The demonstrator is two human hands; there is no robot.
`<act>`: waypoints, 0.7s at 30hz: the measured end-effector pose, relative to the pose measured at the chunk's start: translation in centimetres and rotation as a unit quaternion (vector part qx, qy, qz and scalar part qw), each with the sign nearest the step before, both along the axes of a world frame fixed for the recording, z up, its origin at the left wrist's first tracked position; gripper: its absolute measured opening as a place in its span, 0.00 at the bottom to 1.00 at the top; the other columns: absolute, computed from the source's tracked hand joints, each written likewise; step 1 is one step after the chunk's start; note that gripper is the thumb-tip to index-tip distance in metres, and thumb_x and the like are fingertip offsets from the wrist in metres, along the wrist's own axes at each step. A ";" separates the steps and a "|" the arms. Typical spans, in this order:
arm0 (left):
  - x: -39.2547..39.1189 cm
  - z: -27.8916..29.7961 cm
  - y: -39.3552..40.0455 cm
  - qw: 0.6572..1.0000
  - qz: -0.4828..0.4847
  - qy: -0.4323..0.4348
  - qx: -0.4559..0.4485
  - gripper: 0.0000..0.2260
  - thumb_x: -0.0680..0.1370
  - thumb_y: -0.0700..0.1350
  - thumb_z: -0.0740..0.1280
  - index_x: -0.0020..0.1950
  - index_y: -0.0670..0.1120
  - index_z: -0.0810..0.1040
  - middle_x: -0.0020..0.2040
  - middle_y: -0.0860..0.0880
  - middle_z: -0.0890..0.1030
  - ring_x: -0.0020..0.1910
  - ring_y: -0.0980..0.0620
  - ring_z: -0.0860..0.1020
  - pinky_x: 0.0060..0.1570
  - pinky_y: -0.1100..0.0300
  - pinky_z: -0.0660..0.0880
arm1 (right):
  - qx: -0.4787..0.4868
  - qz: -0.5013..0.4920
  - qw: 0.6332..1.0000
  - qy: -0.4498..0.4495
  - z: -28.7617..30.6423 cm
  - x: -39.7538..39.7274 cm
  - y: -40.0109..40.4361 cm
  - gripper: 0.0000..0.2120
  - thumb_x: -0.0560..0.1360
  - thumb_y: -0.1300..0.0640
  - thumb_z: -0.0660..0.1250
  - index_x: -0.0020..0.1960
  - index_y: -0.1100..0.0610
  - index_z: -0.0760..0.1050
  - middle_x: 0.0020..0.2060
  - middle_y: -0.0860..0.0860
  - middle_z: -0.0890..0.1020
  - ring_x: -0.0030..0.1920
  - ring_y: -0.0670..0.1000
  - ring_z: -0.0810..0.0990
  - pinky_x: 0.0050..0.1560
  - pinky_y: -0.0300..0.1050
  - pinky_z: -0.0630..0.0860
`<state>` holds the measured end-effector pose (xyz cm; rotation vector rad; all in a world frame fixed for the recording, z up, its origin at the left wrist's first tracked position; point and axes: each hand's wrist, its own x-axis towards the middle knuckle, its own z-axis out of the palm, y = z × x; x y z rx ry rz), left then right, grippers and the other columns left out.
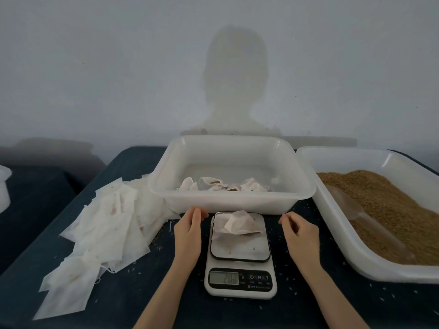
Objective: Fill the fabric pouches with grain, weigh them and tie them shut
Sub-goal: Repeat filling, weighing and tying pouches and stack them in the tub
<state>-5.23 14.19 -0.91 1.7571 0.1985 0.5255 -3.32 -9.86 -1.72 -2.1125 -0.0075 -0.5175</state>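
A filled white fabric pouch (235, 224) lies on the platform of a small white digital scale (240, 254), whose display shows a reading. My left hand (190, 227) hovers just left of the scale with loosely curled fingers, holding nothing. My right hand (298, 230) hovers just right of the scale, fingers also loosely curled and empty. Neither hand touches the pouch. Behind the scale stands a clear plastic tub (234, 200) with several filled pouches (225, 185) inside.
A heap of flat empty pouches (104, 224) covers the dark table on the left. At right, a white tray (337, 236) holds brown grain (389, 210) with a clear scoop (354, 207) lying in it. Loose grains dot the tabletop. A white container edge (4, 186) shows far left.
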 end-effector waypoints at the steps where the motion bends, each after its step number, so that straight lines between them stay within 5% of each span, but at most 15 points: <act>1: 0.1 -0.1 0.0 1.000 0.007 0.005 -0.003 0.14 0.82 0.41 0.56 0.41 0.46 0.78 0.39 0.52 0.80 0.39 0.64 0.76 0.39 0.74 0.69 | -0.009 0.001 1.000 -0.001 0.0 -0.1 0.0 0.13 0.77 0.54 0.64 0.34 0.48 0.74 0.27 0.47 0.76 0.23 0.43 0.69 0.25 0.36 0.65; 7: 0.5 -0.4 0.4 0.998 0.044 0.030 -0.025 0.15 0.82 0.42 0.56 0.40 0.46 0.78 0.39 0.52 0.80 0.39 0.63 0.76 0.42 0.63 0.70 | -0.033 -0.003 0.999 -0.007 0.1 -0.2 0.0 0.13 0.77 0.53 0.64 0.34 0.49 0.73 0.27 0.46 0.76 0.23 0.44 0.69 0.26 0.38 0.65; 21: 0.5 -0.4 0.1 0.999 0.037 0.029 0.004 0.14 0.81 0.41 0.58 0.38 0.48 0.78 0.36 0.52 0.80 0.36 0.63 0.76 0.40 0.66 0.70 | -0.034 0.012 0.999 -0.014 0.4 -0.7 0.3 0.12 0.77 0.56 0.65 0.35 0.48 0.74 0.28 0.44 0.76 0.25 0.44 0.72 0.28 0.34 0.69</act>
